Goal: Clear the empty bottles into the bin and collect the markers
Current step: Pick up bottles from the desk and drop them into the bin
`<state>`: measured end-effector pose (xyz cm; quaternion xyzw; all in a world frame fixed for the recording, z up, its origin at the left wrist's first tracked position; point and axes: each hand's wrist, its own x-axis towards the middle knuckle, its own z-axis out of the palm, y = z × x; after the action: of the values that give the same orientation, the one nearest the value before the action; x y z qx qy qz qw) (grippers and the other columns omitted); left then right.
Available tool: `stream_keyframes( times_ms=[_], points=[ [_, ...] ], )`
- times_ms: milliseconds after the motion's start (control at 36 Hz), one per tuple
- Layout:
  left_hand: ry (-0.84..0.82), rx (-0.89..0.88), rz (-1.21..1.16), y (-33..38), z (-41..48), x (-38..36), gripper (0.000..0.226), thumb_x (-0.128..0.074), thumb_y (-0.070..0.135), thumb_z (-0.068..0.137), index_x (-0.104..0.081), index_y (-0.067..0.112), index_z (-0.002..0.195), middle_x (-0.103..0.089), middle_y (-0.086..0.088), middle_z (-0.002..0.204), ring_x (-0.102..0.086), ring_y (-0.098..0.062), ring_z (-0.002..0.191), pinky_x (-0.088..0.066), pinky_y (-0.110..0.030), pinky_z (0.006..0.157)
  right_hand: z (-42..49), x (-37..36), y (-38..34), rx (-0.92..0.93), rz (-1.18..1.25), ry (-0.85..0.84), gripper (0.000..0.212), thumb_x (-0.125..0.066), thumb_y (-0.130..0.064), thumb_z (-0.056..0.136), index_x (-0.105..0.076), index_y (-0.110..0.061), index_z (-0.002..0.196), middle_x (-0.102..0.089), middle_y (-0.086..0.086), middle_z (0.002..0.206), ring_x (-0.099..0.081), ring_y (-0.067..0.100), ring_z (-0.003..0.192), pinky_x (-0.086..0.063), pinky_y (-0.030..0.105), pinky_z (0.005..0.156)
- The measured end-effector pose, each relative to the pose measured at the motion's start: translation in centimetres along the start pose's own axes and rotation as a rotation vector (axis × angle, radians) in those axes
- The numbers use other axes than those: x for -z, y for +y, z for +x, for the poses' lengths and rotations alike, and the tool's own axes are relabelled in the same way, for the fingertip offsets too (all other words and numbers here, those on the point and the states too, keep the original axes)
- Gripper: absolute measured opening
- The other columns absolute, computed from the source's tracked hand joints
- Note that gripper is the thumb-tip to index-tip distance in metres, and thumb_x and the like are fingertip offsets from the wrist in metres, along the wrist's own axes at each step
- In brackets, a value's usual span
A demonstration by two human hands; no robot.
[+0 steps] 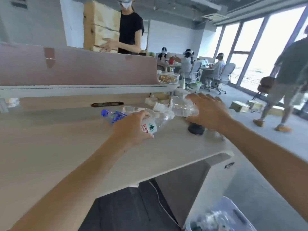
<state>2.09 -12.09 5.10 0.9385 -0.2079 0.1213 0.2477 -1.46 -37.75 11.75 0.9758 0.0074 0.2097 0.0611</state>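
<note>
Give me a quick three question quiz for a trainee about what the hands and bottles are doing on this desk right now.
1. True or false: the left hand grips a clear plastic bottle with a white and green label.
2. Which hand is on the clear unlabelled plastic bottle: A left, B right?
3. Where is the translucent plastic bin?

Key: 1 true. 2 B. 3 On the floor, below the pale desk, at its right end.

Bottles [155, 120] lie on the desk [66, 147] (far right end); bin [220, 215] on floor below, right.
</note>
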Motion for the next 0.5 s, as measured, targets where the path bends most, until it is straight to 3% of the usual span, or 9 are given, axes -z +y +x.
stream_keyframes(
  times_ms=[83, 194, 417, 500],
  points=[
    [-0.069, -0.112, -0.004, 5.2, -0.2, -4.2, 0.075, -0.079, 0.052, 0.066, -0.044, 0.039, 0.131, -0.059, 0.008, 0.126, -0.058, -0.019, 0.111, -0.049, -0.036, 0.089, -4.3, -0.2, 4.6, -0.089, -0.019, -0.038, 0.074, -0.069, -0.054, 0.076, -0.035, -0.036, 0.14, -0.053, -0.006, 0.132, -0.05, 0.021, 0.12, -0.037, 0.039, 0.1],
    [-0.137, -0.289, 0.005, 11.3, -1.8, -10.0, 0.072, -0.077, 0.056, 0.067, -0.045, 0.039, 0.129, -0.064, 0.011, 0.115, -0.061, -0.015, 0.09, -0.043, -0.028, 0.073, -10.9, -1.2, 10.3, -0.233, 0.016, -0.03, 0.073, -0.071, -0.054, 0.076, -0.038, -0.035, 0.137, -0.057, -0.004, 0.129, -0.053, 0.023, 0.118, -0.038, 0.039, 0.096],
    [-0.475, -0.384, -0.006, 18.6, -4.6, -22.3, 0.075, -0.076, 0.056, 0.064, -0.044, 0.038, 0.129, -0.063, 0.008, 0.124, -0.063, -0.021, 0.108, -0.048, -0.035, 0.086, -24.8, -5.9, 18.3, -0.513, 0.052, -0.17, 0.07, -0.075, -0.049, 0.074, -0.043, -0.033, 0.134, -0.06, -0.003, 0.123, -0.055, 0.026, 0.113, -0.037, 0.039, 0.093],
    [-0.585, -0.397, 0.002, 20.4, -5.1, -25.7, 0.074, -0.076, 0.053, 0.067, -0.045, 0.033, 0.132, -0.064, 0.004, 0.123, -0.062, -0.022, 0.108, -0.045, -0.032, 0.083, -28.9, -7.7, 19.2, -0.586, 0.073, -0.225, 0.071, -0.075, -0.05, 0.074, -0.042, -0.035, 0.135, -0.059, -0.006, 0.123, -0.055, 0.023, 0.114, -0.036, 0.037, 0.092]
  ],
)
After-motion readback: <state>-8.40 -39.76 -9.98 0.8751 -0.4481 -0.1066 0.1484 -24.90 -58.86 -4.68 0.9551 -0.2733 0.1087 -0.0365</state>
